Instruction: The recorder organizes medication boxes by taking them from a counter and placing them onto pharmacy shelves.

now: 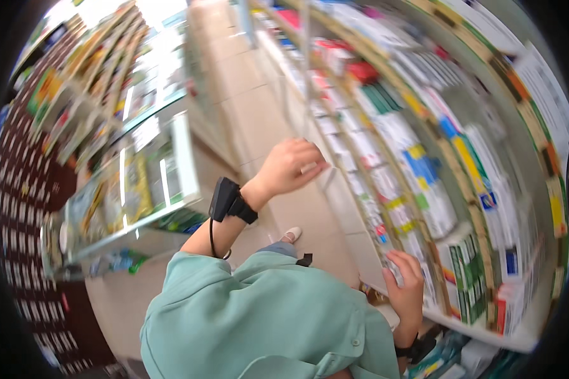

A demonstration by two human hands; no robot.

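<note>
My left hand (291, 167) is raised over the aisle near the pale edge of the shelf unit, its fingers curled in. A black device on a strap (229, 201) sits on that wrist, with a cable running down. Motion blur hides whether anything lies within those fingers. Lower down, my right hand (406, 285) is beside the front of the lower shelf, thumb and fingers bent round a small whitish thing that I cannot make out. Rows of small medicine boxes (385, 183) stand right by it, mostly white with coloured patches.
Tall shelves (446, 151) packed with boxes rise on the right. To the left stands a glass display counter (189, 158) with packets inside, and beyond it a dark brown drawer cabinet (25, 227). A tiled floor (246, 95) runs between them. My shoe (292, 234) shows below.
</note>
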